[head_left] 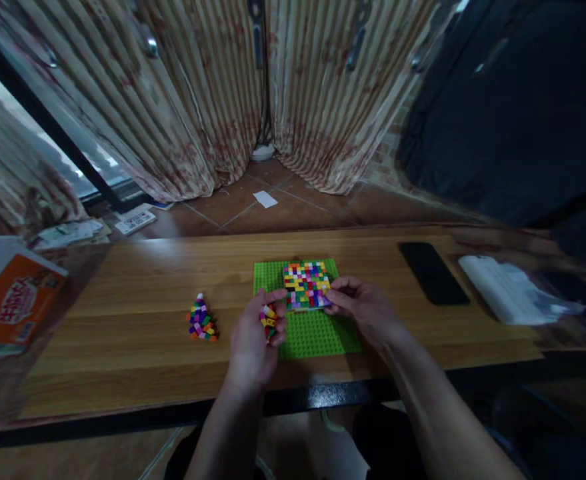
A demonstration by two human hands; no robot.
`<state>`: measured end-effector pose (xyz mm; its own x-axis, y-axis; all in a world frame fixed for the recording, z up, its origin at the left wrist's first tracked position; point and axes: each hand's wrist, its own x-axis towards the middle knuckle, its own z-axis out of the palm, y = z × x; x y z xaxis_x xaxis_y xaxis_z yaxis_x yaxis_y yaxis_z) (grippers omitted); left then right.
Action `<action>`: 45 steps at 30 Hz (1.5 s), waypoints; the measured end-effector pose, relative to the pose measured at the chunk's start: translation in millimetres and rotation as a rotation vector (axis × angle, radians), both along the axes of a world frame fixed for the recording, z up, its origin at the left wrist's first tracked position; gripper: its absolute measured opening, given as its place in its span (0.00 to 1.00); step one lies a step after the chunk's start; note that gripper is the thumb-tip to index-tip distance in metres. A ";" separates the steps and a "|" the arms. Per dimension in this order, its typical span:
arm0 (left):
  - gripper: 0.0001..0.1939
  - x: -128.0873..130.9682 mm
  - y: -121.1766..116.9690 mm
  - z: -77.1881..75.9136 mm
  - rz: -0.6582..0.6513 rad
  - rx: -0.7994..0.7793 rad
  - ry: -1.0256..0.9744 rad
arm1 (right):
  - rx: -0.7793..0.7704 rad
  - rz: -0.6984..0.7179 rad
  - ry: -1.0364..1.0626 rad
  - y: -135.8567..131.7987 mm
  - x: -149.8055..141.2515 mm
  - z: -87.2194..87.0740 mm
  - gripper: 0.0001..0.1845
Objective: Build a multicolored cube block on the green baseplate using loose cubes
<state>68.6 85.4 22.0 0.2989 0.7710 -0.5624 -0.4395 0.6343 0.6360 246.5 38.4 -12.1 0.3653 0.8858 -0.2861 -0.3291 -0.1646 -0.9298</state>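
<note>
A green studded baseplate [317,341] lies on the wooden table. On its upper part sits a thick slab of multicoloured toy bricks [307,283], packed close together. My left hand [253,328] is curled palm up at the slab's left side, with several loose toy bricks [269,320] in the palm. Its index finger reaches to the slab's left edge. My right hand [363,305] has thumb and fingertips closed on the slab's right edge, near a purple brick. Whether a separate brick is pinched there I cannot tell. A small pile of loose bricks [203,321] lies left of my hands.
A black phone [433,273] and a white plastic packet [503,290] lie on the right. At far left stands a clear tub with an orange label [20,300]. The table's dark front edge [323,395] runs under my forearms. Curtains [213,100] hang beyond.
</note>
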 end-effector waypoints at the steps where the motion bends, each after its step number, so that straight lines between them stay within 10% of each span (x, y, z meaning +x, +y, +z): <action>1: 0.16 -0.5 0.1 0.6 -0.001 0.001 -0.008 | -0.013 0.006 0.009 -0.4 1.2 1.0 0.20; 11: 0.25 -2.8 -4.4 5.3 -0.124 0.063 -0.102 | 0.130 -0.294 -0.305 1.8 3.0 18.6 0.18; 23: 0.28 9.7 -16.8 -3.1 -0.140 -0.057 0.041 | 0.498 0.358 -1.028 -12.1 -40.1 36.2 0.12; 45: 0.16 2.5 -14.6 0.8 -0.214 0.175 -0.030 | 0.412 0.183 -0.756 -8.3 -32.1 30.1 0.08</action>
